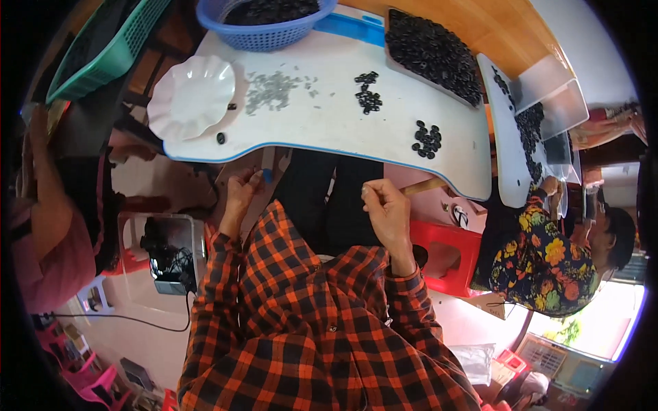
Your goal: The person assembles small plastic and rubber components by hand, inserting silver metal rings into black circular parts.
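Observation:
Both my hands are held over my lap, below the front edge of the white table (301, 130). My left hand (242, 190) is closed, thumb and fingers pressed together; whatever is in it is too small to make out. My right hand (388, 214) is curled with the fingertips against the thumb, and its contents are hidden too. On the table lie a patch of small clear pieces (271, 90), a small group of black oval parts (368, 101) and another black pile (427, 140). A white scalloped plate (192, 96) stands at the left, with two loose black parts beside it.
A blue basket (267, 35) and a tray (433, 60) hold many black parts at the back. A green basket (103, 61) is far left. One person (548, 253) works at the right beside clear bins (552, 96); another sits left. A red stool (445, 257) stands by my right arm.

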{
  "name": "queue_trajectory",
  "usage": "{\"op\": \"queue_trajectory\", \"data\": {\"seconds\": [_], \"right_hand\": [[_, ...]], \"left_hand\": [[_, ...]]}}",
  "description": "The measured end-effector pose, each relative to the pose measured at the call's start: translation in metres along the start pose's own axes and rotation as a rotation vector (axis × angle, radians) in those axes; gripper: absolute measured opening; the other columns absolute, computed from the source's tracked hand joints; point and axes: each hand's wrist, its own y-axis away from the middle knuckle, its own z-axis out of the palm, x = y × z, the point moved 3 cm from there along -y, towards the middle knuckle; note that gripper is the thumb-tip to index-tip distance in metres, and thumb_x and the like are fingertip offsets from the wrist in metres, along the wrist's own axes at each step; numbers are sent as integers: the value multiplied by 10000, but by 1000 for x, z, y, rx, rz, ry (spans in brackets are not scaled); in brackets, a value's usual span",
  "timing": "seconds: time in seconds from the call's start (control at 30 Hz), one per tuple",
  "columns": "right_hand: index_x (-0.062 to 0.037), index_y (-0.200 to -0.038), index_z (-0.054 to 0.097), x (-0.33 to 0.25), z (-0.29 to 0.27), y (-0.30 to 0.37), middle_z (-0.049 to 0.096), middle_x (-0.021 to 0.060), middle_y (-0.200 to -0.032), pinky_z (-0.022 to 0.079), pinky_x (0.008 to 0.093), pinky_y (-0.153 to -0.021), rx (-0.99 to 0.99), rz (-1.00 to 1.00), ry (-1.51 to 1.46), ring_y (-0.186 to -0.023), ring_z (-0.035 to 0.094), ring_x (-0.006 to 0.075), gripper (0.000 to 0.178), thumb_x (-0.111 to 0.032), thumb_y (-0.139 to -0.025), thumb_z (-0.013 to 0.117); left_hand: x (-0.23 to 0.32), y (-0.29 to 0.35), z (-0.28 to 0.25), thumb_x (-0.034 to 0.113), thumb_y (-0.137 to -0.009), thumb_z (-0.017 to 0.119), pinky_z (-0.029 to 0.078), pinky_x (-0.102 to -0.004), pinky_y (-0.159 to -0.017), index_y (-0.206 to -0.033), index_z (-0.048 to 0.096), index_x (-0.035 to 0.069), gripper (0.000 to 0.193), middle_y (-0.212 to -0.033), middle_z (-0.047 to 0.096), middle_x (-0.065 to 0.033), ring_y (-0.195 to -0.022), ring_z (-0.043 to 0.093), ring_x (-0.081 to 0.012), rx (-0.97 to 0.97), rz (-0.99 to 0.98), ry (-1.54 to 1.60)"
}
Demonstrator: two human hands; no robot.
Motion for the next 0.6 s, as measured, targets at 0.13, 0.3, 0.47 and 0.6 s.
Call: {"op": "queue_trajectory", "data": {"seconds": [0.13,0.3,0.47,0.6], "right_hand": [[-4,-938,619,-1,-36,-15,600,34,-736,429,229,-567,255,-203,336,-638,538,82,112,-89,-867,607],[-25,-925,626,-10,-67,-39,596,149,-808,467,376,-631,488,-289,548,-717,591,294,115,-95,-837,602],[-36,-937,632,-8,-72,-60,590,149,-842,471,403,-637,545,-256,708,-749,592,331,153,-146,-834,611],[-52,-918,643,-11,-67,-67,584,146,-861,473,418,-635,517,-234,816,-751,594,341,157,-181,-832,618]], "left_hand": [[44,20,42,151,-875,623,467,-222,-528,-955,642,-4,175,-735,616,-17,-594,555,-75,-110,62,-136],[85,47,82,145,-880,611,473,-217,-547,-947,643,-9,171,-724,614,-23,-616,563,-72,-335,144,-332],[103,59,107,131,-872,622,464,-221,-536,-932,642,-10,154,-718,612,-23,-602,554,-68,-422,181,-350],[114,63,118,106,-870,621,437,-215,-527,-919,637,-18,134,-698,603,-22,-595,530,-54,-451,217,-370]]}}
